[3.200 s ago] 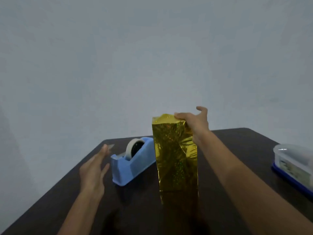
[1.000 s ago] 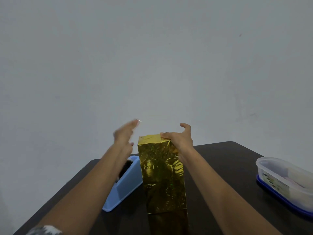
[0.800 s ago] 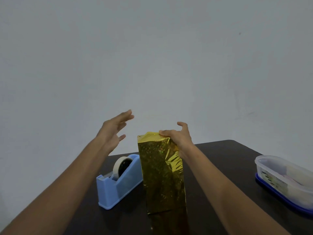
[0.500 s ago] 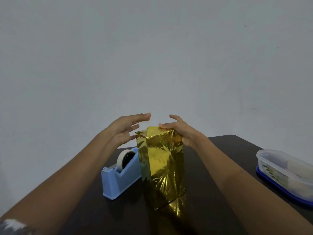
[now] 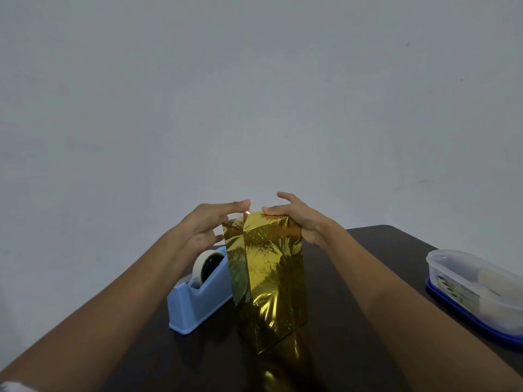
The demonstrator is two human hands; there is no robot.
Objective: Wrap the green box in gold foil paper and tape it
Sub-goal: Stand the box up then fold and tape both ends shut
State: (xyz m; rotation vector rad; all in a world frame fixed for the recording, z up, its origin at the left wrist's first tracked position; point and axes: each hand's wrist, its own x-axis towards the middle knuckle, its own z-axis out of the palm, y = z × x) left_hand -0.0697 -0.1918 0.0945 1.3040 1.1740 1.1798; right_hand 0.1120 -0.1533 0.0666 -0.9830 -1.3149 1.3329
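Note:
The box (image 5: 271, 278), fully covered in gold foil paper, stands upright on one end in the middle of the dark table (image 5: 356, 312); no green shows. My right hand (image 5: 302, 222) grips its top right corner, fingers laid over the top fold and thumb lifted. My left hand (image 5: 206, 224) hovers at the top left corner with fingers stretched out. A small clear piece of tape (image 5: 247, 212) sticks to its fingertip, right at the box's top edge.
A blue tape dispenser (image 5: 195, 301) with a white roll stands just left of the box, under my left forearm. A clear plastic container (image 5: 475, 290) on a blue lid sits at the table's right edge. A plain wall is behind.
My left hand rose from beside the dispenser with a piece of tape and came in to the box's top. The box has turned slightly, one corner now facing me. My right hand stayed on top.

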